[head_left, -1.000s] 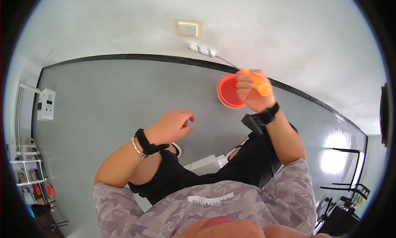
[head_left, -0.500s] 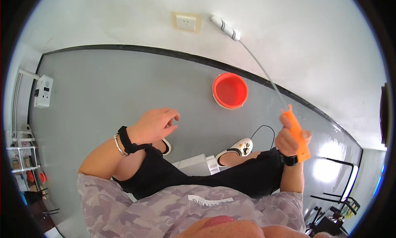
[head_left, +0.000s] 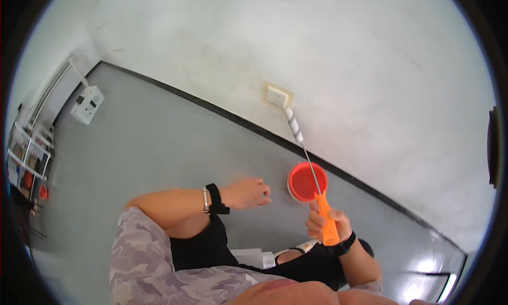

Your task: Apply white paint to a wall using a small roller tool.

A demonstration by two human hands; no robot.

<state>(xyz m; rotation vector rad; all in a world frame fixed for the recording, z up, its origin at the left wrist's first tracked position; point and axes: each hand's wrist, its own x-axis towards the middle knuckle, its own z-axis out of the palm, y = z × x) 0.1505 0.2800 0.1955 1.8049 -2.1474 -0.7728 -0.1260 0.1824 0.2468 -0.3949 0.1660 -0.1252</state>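
Currently holding roller by its orange handle in right grip, on the near side of bucket and slightly to its right. Closed fully around orange handle, with fingers wrapped at left and thumb at right. Running thin rod across the view of bucket up to the white, grey-striped sleeve, beyond bucket at wall. Overlapping lower corner of socket in this view; cannot confirm contact with socket or wall.

Carrying nothing in left grip, to the left of bucket and slightly nearer the body; partly open, with fingers loosely bent, somewhat blurred.

Noted bucket upright on floor, just beside black skirting. Cannot tell whether liquid is inside.

Progress: judged under way, not finished, with roller raised beyond bucket and not yet set down. Observed faint yellowish mottling on wall, beyond and left of bucket. Cannot separate rolled from unrolled areas, so cannot judge how much wall is left.
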